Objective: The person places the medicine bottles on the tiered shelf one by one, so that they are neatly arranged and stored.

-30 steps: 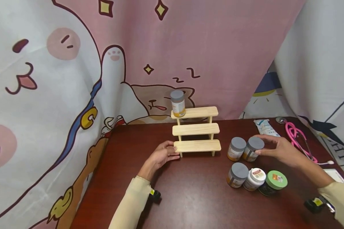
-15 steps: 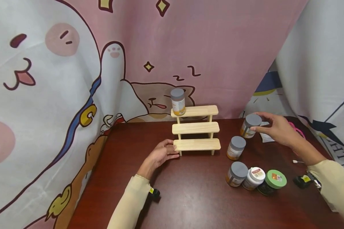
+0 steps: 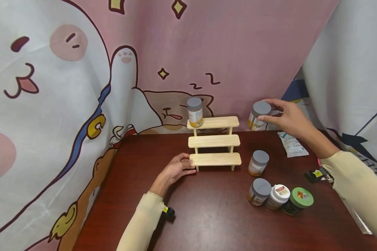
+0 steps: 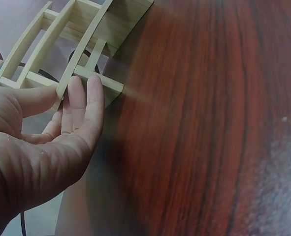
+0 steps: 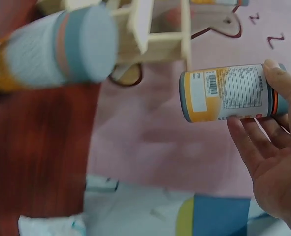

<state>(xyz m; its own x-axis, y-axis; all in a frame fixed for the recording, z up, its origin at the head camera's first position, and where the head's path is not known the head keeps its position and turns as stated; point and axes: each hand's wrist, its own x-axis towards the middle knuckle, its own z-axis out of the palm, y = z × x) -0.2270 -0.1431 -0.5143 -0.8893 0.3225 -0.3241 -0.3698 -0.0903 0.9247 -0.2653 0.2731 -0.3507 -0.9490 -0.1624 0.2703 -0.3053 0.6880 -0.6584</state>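
Note:
A three-step wooden display stand (image 3: 214,141) stands on the table, one grey-lidded jar (image 3: 195,112) on the left end of its top step. My left hand (image 3: 177,169) pinches the left end of the bottom step between thumb and fingers, also plain in the left wrist view. In my right hand (image 3: 289,116) another grey-lidded jar (image 5: 226,93) with an orange and white label is held near its lid, off the table, to the right of the top step. One more grey-lidded jar (image 3: 258,162) stands on the table below it.
Nearer the front stand a grey-lidded jar (image 3: 259,191), a white bottle (image 3: 278,196) and a green-lidded jar (image 3: 298,200) in a row. A white packet (image 3: 292,144) lies at the back right. A printed curtain (image 3: 251,52) hangs behind the table (image 3: 207,216).
My right hand has lifted one grey-lidded jar from beside its neighbour and carried it up and left toward the stand's top step. The left hand has stayed on the stand.

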